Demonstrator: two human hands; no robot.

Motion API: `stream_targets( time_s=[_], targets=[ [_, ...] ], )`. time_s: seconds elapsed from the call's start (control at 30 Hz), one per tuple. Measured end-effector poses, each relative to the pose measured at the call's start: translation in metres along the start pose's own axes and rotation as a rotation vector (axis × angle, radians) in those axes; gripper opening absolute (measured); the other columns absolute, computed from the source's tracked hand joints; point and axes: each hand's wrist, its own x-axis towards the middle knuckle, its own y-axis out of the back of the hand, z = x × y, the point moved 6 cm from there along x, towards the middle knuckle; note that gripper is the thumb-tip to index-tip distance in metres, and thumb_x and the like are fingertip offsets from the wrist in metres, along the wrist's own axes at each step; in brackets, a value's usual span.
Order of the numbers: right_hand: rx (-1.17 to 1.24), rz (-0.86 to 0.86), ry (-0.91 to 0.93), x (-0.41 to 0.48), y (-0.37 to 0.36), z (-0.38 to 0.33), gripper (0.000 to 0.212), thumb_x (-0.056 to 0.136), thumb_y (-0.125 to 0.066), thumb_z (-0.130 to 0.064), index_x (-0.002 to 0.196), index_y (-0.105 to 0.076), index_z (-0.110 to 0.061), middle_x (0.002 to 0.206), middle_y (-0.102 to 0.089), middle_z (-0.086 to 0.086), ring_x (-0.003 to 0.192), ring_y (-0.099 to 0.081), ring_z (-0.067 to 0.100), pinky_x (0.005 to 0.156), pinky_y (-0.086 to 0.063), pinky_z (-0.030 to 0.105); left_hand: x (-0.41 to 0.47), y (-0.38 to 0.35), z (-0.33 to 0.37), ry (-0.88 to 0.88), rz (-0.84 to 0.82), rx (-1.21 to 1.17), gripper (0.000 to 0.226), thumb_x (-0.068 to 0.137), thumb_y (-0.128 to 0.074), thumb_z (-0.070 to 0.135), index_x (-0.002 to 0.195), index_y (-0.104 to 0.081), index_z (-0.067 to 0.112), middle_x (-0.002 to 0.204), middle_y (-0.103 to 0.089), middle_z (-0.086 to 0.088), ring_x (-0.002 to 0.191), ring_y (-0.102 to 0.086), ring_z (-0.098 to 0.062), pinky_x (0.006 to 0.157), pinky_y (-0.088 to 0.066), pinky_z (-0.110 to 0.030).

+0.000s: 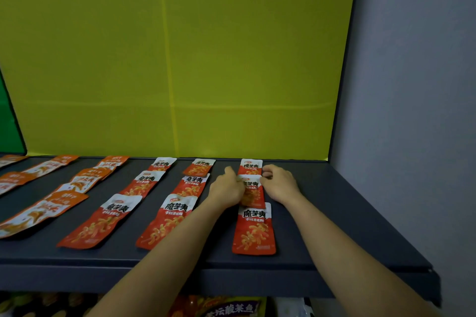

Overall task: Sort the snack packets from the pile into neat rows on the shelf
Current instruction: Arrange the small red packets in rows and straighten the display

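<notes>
Red-and-white snack packets lie flat in columns on the dark shelf [322, 213]. In the rightmost column, a back packet [251, 165], a middle packet [253, 192] and a front packet [254, 229] overlap slightly. My left hand [226, 188] grips the middle packet's left edge. On its right edge sits my right hand [279, 183], fingers curled on the upper corner. Two more red columns [177, 219] [103, 221] lie to the left. Orange-and-white packets [38, 211] fill the far-left columns.
A yellow-green back panel [180, 59] rises behind the shelf. A grey wall [412, 110] closes the right side. Bare shelf surface extends right of the last column. Below the shelf's front lip [231, 280], other snack bags [226, 309] show on a lower level.
</notes>
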Motion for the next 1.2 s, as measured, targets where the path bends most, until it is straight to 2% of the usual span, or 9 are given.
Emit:
stream_targets(
  time_s=[0.2,0.27,0.33,0.43,0.53,0.6,0.83,1.03,1.2],
  targets=[
    [0.017,-0.002,0.027,0.0,-0.002,-0.002,0.043,0.089,-0.052,-0.017,0.131,-0.052,-0.014,0.128,-0.061,0.003,0.123,-0.051,0.025,0.102,-0.042,0.039,-0.003,-0.001,0.002,0.001,-0.003,-0.05,0.039,0.097,-0.034,0.022,0.13,-0.031,0.001,0.12,-0.058,-0.019,0.11,-0.055,-0.034,0.089,-0.042,-0.039],
    [0.053,0.016,0.016,-0.003,0.001,-0.004,0.041,0.09,-0.052,-0.017,0.13,-0.052,-0.012,0.131,-0.058,0.006,0.123,-0.05,0.025,0.102,-0.042,0.039,-0.009,0.002,0.006,0.0,-0.023,-0.156,0.047,0.098,-0.034,0.021,0.139,-0.023,0.001,0.115,-0.058,-0.014,0.102,-0.056,-0.029,0.078,-0.042,-0.035],
    [0.12,0.04,-0.001,-0.01,0.009,-0.007,0.038,0.092,-0.049,-0.016,0.129,-0.053,-0.01,0.132,-0.056,0.008,0.123,-0.05,0.025,0.103,-0.041,0.037,-0.017,0.01,0.011,-0.012,-0.001,-0.252,0.039,0.099,-0.034,0.019,0.135,-0.031,0.007,0.121,-0.055,-0.014,0.105,-0.054,-0.028,0.073,-0.034,-0.03],
    [0.211,0.018,-0.036,-0.026,0.023,-0.009,0.037,0.094,-0.048,-0.016,0.13,-0.051,-0.01,0.134,-0.054,0.007,0.124,-0.049,0.022,0.101,-0.039,0.032,-0.035,0.023,0.018,-0.038,-0.006,-0.284,0.013,0.099,-0.034,0.018,0.106,-0.045,0.02,0.126,-0.047,-0.016,0.097,-0.052,-0.023,0.08,-0.029,-0.025],
    [0.252,-0.096,-0.052,-0.055,0.031,-0.007,0.042,0.094,-0.051,-0.019,0.135,-0.045,-0.011,0.135,-0.052,0.005,0.124,-0.049,0.018,0.095,-0.038,0.025,-0.055,0.024,0.017,-0.082,-0.07,-0.208,0.034,0.099,-0.035,0.021,0.132,-0.04,0.011,0.14,-0.044,-0.013,0.121,-0.047,-0.026,0.092,-0.036,-0.03],
    [0.265,-0.154,-0.038,-0.075,0.031,-0.003,0.045,0.093,-0.052,-0.02,0.137,-0.042,-0.012,0.136,-0.051,0.004,0.124,-0.048,0.016,0.092,-0.037,0.021,-0.07,0.022,0.013,-0.08,-0.099,-0.136,0.042,0.099,-0.034,0.024,0.137,-0.034,0.008,0.143,-0.043,-0.012,0.129,-0.043,-0.025,0.099,-0.035,-0.028],
    [0.209,-0.163,0.083,-0.11,0.035,0.001,0.052,0.09,-0.058,-0.022,0.139,-0.041,-0.017,0.137,-0.053,-0.003,0.127,-0.046,0.01,0.103,-0.036,0.024,-0.101,0.02,0.011,-0.174,-0.015,-0.063,0.041,0.099,-0.037,0.026,0.136,-0.037,0.009,0.139,-0.046,-0.007,0.126,-0.043,-0.02,0.093,-0.034,-0.023],
    [0.155,-0.169,0.123,-0.109,0.033,-0.002,0.057,0.085,-0.066,-0.027,0.137,-0.042,-0.021,0.133,-0.057,-0.007,0.128,-0.046,0.011,0.108,-0.036,0.036,-0.101,0.017,0.011,-0.214,-0.028,-0.014,0.048,0.097,-0.041,0.03,0.142,-0.032,0.016,0.145,-0.04,-0.003,0.134,-0.037,-0.018,0.102,-0.03,-0.024],
    [0.157,-0.164,0.141,-0.107,0.032,-0.004,0.058,0.085,-0.065,-0.025,0.138,-0.041,-0.019,0.133,-0.057,-0.007,0.126,-0.048,0.01,0.105,-0.039,0.031,-0.094,0.009,0.004,-0.204,-0.055,0.071,0.056,0.097,-0.04,0.034,0.147,-0.023,0.015,0.15,-0.036,-0.005,0.138,-0.033,-0.019,0.112,-0.028,-0.03]
  ],
)
